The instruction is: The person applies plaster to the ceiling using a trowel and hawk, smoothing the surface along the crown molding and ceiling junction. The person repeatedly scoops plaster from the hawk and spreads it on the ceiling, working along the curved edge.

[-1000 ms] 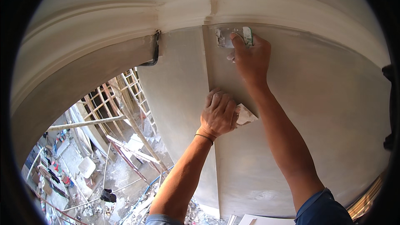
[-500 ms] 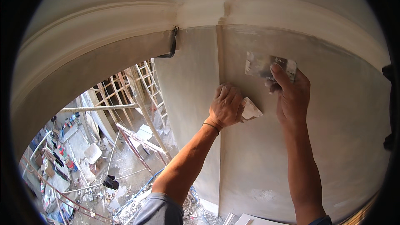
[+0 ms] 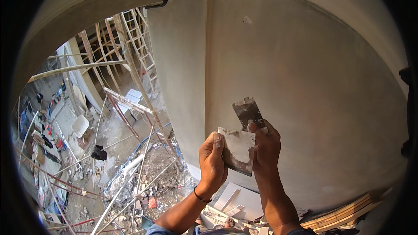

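Low in front of the grey plastered wall (image 3: 296, 74), my two hands are close together. My left hand (image 3: 211, 159) grips a flat rectangular putty scraper (image 3: 238, 139) by its side, thumb on top; pale putty coats its upper part and its lower edge is dark. Behind and above it, a dark putty scraper (image 3: 248, 111) with whitish residue is pinched in my right hand (image 3: 266, 146), thumb across its lower end. The two scrapers overlap in view near the right thumb; whether they touch, I cannot tell. Part of the right fingers is hidden.
A vertical corner edge (image 3: 206, 69) runs down the wall at left of centre. Scaffold poles (image 3: 78, 70) and a ladder (image 3: 138, 39) stand to the left above a rubble-strewn floor (image 3: 161, 172). White boards (image 3: 241, 198) and wooden planks (image 3: 348, 211) lie below.
Both hands have come down, away from the upper wall, and drawn together with their scrapers. The view has tilted downward, showing more of the floor.
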The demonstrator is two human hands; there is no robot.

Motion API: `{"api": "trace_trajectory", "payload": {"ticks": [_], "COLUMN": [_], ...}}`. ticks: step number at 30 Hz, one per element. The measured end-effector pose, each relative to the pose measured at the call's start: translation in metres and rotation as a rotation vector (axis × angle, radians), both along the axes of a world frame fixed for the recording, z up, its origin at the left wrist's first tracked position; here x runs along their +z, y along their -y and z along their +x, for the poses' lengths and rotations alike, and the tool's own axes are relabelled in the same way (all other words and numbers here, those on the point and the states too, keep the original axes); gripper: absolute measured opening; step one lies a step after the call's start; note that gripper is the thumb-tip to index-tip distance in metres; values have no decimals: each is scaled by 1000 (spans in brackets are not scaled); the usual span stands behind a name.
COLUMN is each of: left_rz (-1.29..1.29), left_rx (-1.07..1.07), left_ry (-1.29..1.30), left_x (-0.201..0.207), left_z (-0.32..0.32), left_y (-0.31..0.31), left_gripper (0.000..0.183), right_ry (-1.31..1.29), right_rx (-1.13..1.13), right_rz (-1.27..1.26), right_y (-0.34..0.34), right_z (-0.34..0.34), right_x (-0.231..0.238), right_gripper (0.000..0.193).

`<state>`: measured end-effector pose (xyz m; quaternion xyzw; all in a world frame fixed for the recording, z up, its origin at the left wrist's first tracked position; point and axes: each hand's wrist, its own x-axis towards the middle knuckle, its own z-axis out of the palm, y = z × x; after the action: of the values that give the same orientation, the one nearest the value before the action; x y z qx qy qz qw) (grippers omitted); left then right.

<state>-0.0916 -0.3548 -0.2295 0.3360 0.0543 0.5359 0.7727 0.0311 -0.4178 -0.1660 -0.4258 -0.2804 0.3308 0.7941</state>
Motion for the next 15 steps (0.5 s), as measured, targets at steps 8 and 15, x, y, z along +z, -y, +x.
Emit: {"api": "trace_trajectory", "payload": {"ticks": [8, 15], "left_rz": [14, -87], "left_rx": [334, 442], "left_ry": [-145, -154], "left_x": [22, -14], "left_z": [-33, -74], "left_y": [32, 19], "left_gripper": [36, 38], "right_ry": [383, 823], "right_rx": [56, 119], "right_rz": [87, -123], "right_y": [18, 35], "right_z": [-50, -43], "right_x": [-33, -74], "right_gripper": [17, 16]}}
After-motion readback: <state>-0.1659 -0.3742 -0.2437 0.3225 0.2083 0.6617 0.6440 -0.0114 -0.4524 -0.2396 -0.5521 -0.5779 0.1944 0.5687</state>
